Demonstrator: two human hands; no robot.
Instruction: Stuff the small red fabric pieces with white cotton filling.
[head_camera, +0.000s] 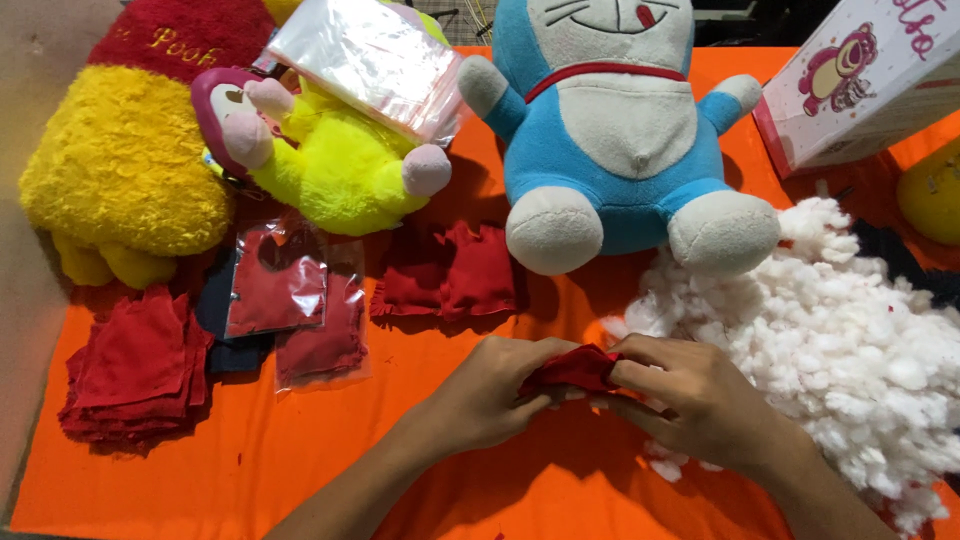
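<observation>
Just in front of the blue cat plush (610, 130), I see my left hand (490, 395) and right hand (690, 400) both pinched shut on the red fabric pouch (572, 368), its long axis running hand to hand

A white and pink box (868, 80) with a pink bear picture stands at the top right corner. A stack of clear plastic bags (365, 60) lies on the yellow toys at the top. Two clear bags (295, 300) with red cloth inside lie left of the centre.
</observation>
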